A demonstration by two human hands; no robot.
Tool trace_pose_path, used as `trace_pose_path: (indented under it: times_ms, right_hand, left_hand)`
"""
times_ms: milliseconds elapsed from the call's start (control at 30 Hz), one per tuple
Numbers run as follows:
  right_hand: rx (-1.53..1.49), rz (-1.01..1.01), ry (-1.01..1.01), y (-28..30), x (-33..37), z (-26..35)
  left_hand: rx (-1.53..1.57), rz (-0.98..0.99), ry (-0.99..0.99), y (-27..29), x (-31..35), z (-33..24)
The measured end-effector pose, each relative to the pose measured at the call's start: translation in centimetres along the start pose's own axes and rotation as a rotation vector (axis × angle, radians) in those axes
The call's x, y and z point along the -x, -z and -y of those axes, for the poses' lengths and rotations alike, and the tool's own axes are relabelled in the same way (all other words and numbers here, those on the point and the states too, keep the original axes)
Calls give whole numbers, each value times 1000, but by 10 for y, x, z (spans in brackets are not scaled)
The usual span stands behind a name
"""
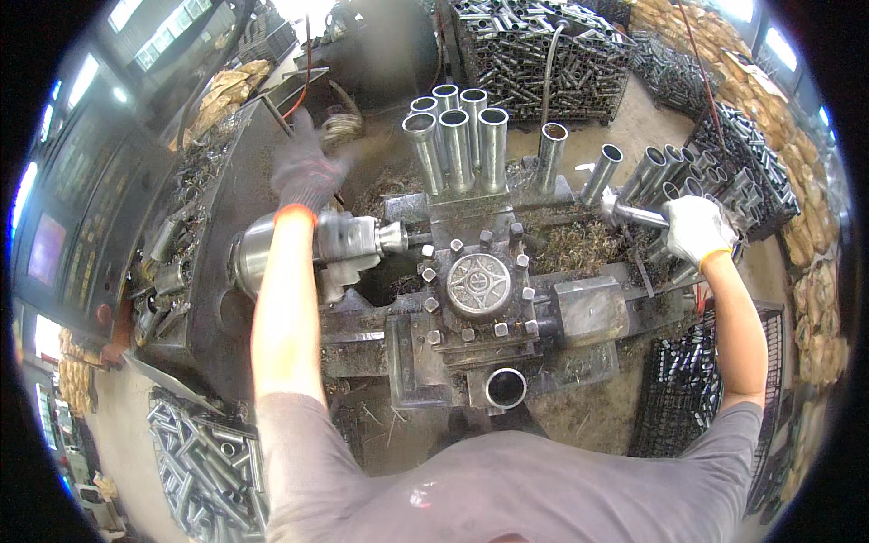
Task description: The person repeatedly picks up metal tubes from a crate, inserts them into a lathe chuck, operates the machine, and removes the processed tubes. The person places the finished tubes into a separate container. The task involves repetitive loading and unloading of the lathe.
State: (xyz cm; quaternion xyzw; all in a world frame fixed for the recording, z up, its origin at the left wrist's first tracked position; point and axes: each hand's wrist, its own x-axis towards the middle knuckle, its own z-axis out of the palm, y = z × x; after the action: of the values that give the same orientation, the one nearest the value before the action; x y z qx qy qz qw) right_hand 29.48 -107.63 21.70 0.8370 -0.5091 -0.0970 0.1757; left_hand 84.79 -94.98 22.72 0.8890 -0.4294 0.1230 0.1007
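My left hand (310, 172), in a dark glove with an orange cuff, reaches over the lathe's spinning-blurred chuck (258, 253). Motion smears its fingers, near a thin rod and an orange cable (300, 100). A short metal piece (391, 237) sticks out of the chuck towards the square tool post (477, 285), which is ringed by bolts. On the right, my right hand (697, 228) wears a white glove and is closed on a shiny metal bar (641, 216) with a thicker, hammer-like end. Beyond that hand stand several upright metal tubes (647, 172).
More upright tubes (455, 149) stand behind the tool post. Metal shavings (570, 249) cover the lathe bed. One tube (505, 387) stands near my body. Wire bins (543, 77) of tubes are at the back and right; loose tubes (199, 471) lie at lower left.
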Motion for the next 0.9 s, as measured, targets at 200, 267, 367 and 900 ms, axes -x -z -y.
trace_pose_path:
  times_ms: [200,267,367,900]
  right_hand:
    - [-635,-89,184,37,-29,55]
    - [-618,-101,295,41,-52,86]
    - [-628,4,412,38,-92,138]
    - [-607,165,733,-10,-138,262]
  left_hand:
    - [1,379,-474,-36,48,-4]
    - [-149,296,-659,-57,72,-8]
    - [-232,209,-661,-81,84,-13]
    - [-179,108,-574,-102,89,-18]
